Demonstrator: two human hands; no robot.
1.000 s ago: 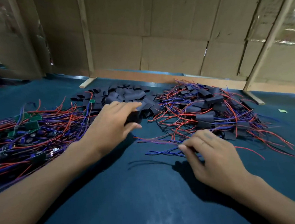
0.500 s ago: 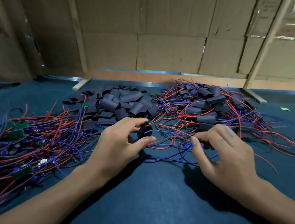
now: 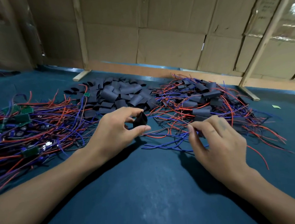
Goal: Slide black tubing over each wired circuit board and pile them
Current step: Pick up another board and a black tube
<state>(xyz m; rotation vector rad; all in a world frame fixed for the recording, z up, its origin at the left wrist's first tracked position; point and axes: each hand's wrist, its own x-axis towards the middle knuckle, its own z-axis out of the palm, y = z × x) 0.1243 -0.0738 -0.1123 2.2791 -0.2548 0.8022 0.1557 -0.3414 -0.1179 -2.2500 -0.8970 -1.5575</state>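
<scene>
Three piles sit on our blue table (image 3: 149, 191): bare green boards with wires (image 3: 26, 128) on the left, loose black tubes (image 3: 117, 96) in the middle, covered boards (image 3: 200, 104) on the right; cardboard walls (image 3: 154, 31) stand behind; our left hand (image 3: 116, 132) pinches one black tube (image 3: 140, 120), its round mouth open; our right hand (image 3: 216, 138) pinches red and blue wires (image 3: 164, 135); their board hides under our fingers.

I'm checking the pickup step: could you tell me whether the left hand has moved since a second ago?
Yes. The left hand has drawn back toward the person from the pile of loose black tubing, now gripping one tubing piece clear of it.
</scene>
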